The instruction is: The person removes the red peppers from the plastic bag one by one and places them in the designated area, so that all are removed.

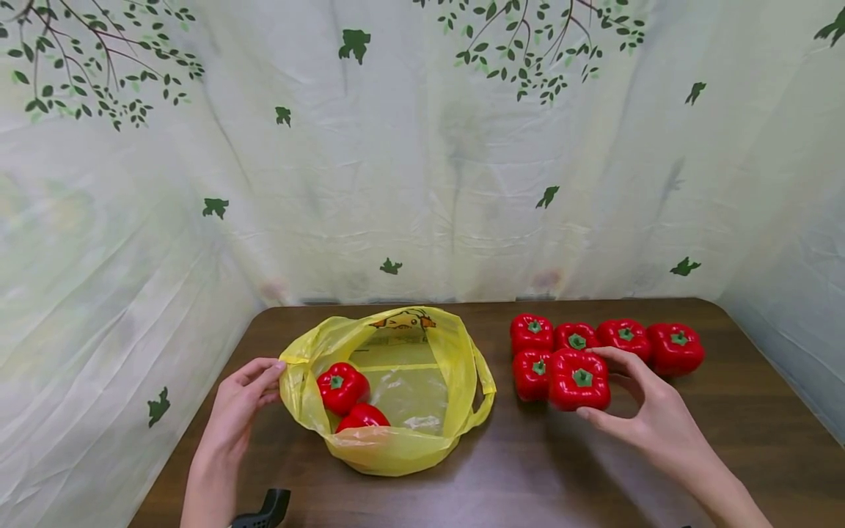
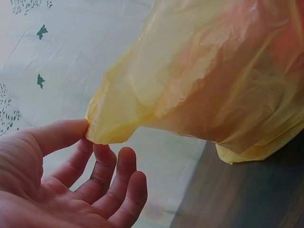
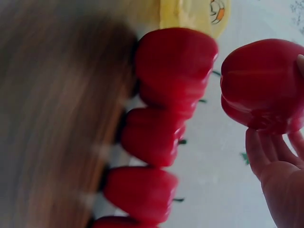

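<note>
A yellow plastic bag (image 1: 422,462) stands with its mouth spread wide on the table, a cartoon face printed on its far side. Two red bell peppers lie inside it, one pepper (image 1: 343,389) above the other pepper (image 1: 364,417). My left hand (image 1: 244,400) pinches the left edge of the bag's rim between thumb and forefinger, other fingers loosely bent in the left wrist view. My right hand (image 1: 650,403) grips a red bell pepper (image 1: 579,381) between thumb and fingers, green stem toward the head camera. In the right wrist view this pepper (image 3: 261,85) is raised off the table.
Several more red bell peppers (image 1: 623,337) stand in rows at the back right of the brown wooden table (image 1: 502,491). A pale curtain (image 1: 422,183) with leaf prints hangs behind and at both sides. A black device (image 1: 264,510) is at my left wrist.
</note>
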### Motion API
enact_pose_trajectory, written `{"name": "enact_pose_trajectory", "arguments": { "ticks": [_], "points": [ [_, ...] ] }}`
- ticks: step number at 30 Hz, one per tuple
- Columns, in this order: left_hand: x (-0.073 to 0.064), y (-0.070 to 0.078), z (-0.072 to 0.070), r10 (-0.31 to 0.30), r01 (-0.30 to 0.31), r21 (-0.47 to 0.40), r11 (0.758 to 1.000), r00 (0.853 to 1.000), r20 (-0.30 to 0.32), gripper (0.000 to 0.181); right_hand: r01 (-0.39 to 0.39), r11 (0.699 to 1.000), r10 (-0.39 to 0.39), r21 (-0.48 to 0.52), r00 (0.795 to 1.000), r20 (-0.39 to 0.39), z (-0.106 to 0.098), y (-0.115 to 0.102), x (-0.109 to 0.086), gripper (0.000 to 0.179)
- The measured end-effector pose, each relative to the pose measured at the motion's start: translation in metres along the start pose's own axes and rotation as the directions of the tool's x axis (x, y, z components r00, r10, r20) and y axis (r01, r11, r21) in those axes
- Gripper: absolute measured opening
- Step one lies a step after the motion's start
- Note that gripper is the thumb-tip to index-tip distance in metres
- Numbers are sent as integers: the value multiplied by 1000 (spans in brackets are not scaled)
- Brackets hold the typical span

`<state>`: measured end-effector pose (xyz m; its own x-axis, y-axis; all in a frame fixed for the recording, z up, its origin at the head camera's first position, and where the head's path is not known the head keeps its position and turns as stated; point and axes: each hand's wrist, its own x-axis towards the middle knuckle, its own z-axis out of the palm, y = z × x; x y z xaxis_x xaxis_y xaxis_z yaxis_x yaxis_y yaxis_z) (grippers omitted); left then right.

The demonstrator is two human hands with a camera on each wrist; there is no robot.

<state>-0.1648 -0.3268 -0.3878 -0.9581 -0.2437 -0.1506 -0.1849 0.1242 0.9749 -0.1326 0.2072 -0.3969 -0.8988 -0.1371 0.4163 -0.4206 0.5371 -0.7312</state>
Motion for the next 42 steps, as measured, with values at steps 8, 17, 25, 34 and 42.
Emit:
{"name": "enact_pose_trajectory", "arguments": {
  "ticks": [8,17,25,34,42],
  "points": [
    [1,1,0,3,-3,-2,1000,1000,0,21,-27,999,27,-21,1000,12,-10,27,-7,74],
    [0,3,0,7,-7,-1,1000,1000,1,21,-105,994,107,-26,990,90,-10,49,-9,69],
    [0,2,2,-19,19,16,1000,1000,-13,23,-197,980,198,-17,969,147,-7,65,-4,70],
    [-3,3,4,-13,13,25,1000,1000,-17,25,-261,962,271,-84,948,164,-7,68,3,75],
    [-2,3,4,-10,11,16,1000,1000,-18,23,-265,962,273,-69,950,154,-2,70,2,75]
  ]
}}
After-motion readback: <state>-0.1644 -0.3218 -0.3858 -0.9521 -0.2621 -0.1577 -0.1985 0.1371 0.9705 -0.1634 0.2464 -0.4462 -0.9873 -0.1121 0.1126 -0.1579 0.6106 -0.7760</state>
